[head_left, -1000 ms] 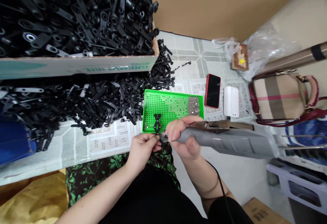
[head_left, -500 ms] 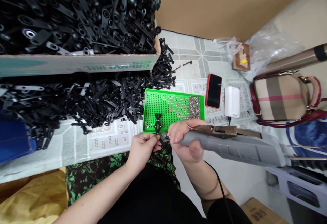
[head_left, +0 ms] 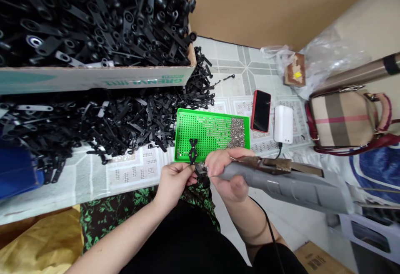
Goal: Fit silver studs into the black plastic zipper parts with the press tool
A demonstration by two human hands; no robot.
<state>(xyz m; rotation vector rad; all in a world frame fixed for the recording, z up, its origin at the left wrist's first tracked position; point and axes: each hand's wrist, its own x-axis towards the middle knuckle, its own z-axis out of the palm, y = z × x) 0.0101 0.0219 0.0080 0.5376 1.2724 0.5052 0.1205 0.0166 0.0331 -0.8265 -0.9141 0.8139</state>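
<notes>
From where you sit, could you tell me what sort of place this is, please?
Probably a small home or informal assembly workshop: a box heaped with black parts, a green tray of tiny screws, a powered driver in the right hand, and a phone and handbag alongside.

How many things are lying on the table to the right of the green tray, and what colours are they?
Red: 1, the phone with its red edge
White: 1, the charger block
Brown: 1, the small block in the clear plastic bag
Plaid tan and red: 1, the handbag
Total: 4
</notes>
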